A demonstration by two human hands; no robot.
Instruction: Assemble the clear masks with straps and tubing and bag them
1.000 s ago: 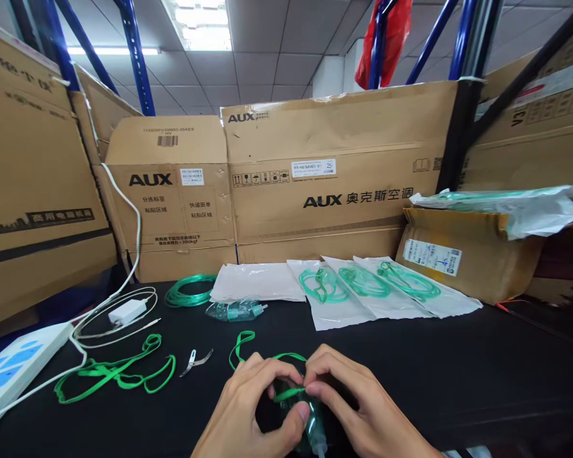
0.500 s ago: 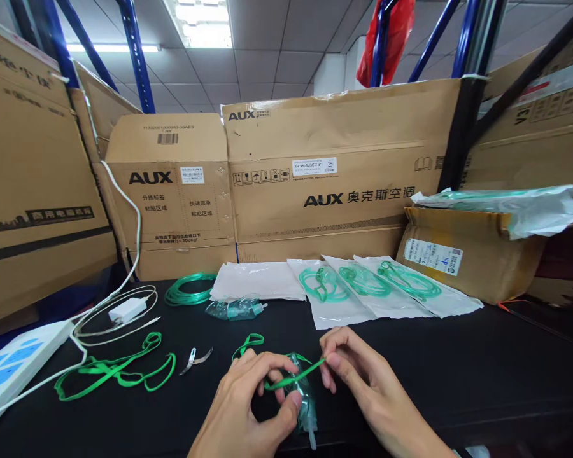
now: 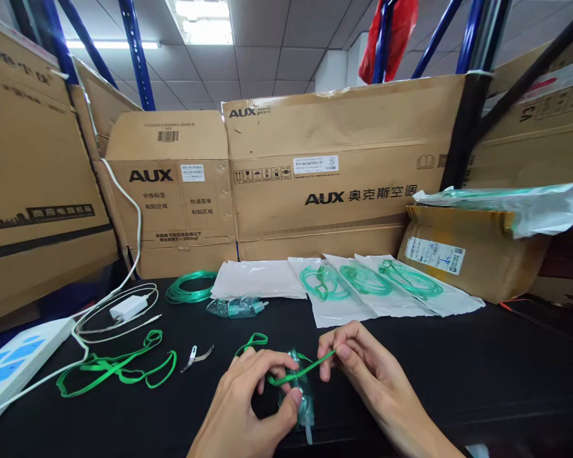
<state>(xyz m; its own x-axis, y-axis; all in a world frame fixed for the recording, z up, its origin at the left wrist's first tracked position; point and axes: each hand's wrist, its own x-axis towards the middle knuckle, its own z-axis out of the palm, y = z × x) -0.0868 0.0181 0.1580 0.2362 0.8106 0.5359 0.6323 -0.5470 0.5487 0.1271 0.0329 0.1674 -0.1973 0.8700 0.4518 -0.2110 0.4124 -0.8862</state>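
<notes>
My left hand (image 3: pixel 251 401) is closed on a clear green oxygen mask (image 3: pixel 306 402), its thumb and fingers at the mask's left side. The mask's pale tube end points down toward the near table edge. A green elastic strap (image 3: pixel 310 369) crosses over the mask, and my right hand (image 3: pixel 370 372) pinches its right end between thumb and fingers, pulling it fairly straight. More of the strap loops out beyond my left hand. Part of the mask is hidden under my left fingers. Farther back, a second clear green mask (image 3: pixel 236 308) lies on the black table.
Loose green straps (image 3: pixel 117 369) and small metal thread snips (image 3: pixel 195 358) lie left. Behind them are coiled green tubing (image 3: pixel 190 289), a white adapter (image 3: pixel 128 308) and a power strip (image 3: pixel 23 356). White pouches with tubing (image 3: pixel 344 312) lie before cardboard boxes (image 3: pixel 344 146).
My right hand has shifted slightly right and up with the strap's end, drawing more of it out. My left hand stays at the mask, which has moved only slightly.
</notes>
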